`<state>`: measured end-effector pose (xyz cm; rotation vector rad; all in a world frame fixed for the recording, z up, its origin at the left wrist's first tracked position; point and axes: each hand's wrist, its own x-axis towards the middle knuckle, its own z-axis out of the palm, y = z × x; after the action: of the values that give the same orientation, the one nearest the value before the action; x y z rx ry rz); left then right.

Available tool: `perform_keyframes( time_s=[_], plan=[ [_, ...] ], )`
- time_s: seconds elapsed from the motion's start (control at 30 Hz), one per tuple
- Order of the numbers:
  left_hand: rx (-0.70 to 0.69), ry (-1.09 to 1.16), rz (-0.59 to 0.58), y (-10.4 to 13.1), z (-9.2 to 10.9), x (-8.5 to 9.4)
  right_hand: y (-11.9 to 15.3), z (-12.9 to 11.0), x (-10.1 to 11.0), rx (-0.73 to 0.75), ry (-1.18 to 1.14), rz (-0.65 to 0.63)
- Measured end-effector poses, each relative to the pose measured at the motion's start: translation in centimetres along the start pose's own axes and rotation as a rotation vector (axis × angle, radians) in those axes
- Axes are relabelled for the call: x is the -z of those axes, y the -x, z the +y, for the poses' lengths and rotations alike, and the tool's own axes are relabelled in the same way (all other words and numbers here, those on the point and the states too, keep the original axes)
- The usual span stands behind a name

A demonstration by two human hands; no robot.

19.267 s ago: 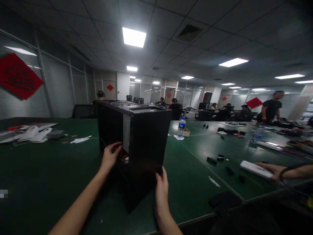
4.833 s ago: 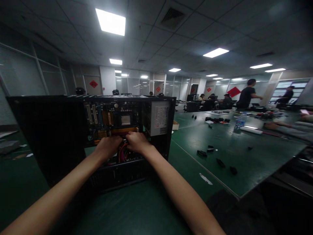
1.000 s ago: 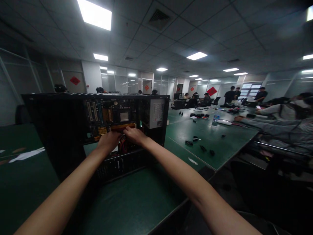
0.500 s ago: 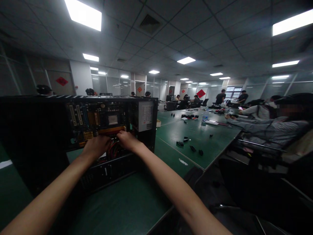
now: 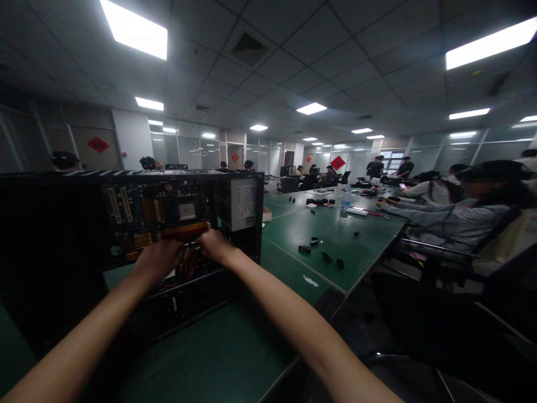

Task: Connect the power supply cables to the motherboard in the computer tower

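Note:
An open black computer case (image 5: 239, 271) stands on the green table, its inside facing me. Its motherboard (image 5: 172, 196) shows several slots, and a metal power supply (image 5: 242, 204) sits at the upper right. Both hands reach into the lower part of the case, just beneath an orange strip (image 5: 184, 229) that looks like memory modules. My left hand (image 5: 161, 257) is closed with the fingertips turned inward. Close to its right, my right hand (image 5: 216, 246) has its fingers bent together in a pinch. Red and dark cables (image 5: 193, 264) bunch between and below them. Whatever the fingertips hold is hidden.
Small black parts (image 5: 325, 257) and a torn white scrap (image 5: 310, 281) lie on the green table (image 5: 289, 235) to the right. Farther off are a bottle (image 5: 345, 205) and a white device (image 5: 356, 211). A seated person (image 5: 457, 218) works at the right, beside black chairs.
The view has shifted slightly, so the case sits a little lower and more to the left. Both hands stay at the same spot by the orange strip and cables, fingers still closed.

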<state>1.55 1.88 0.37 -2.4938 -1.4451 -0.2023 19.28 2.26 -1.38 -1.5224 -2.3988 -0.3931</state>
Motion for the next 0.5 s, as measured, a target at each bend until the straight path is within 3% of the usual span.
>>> perform_keyframes(
  time_s=[0.5],
  plan=[
    [0.071, -0.017, 0.001, 0.68, -0.03, 0.68, 0.47, -0.72, 0.65, -0.001, -0.006, 0.069]
  ],
)
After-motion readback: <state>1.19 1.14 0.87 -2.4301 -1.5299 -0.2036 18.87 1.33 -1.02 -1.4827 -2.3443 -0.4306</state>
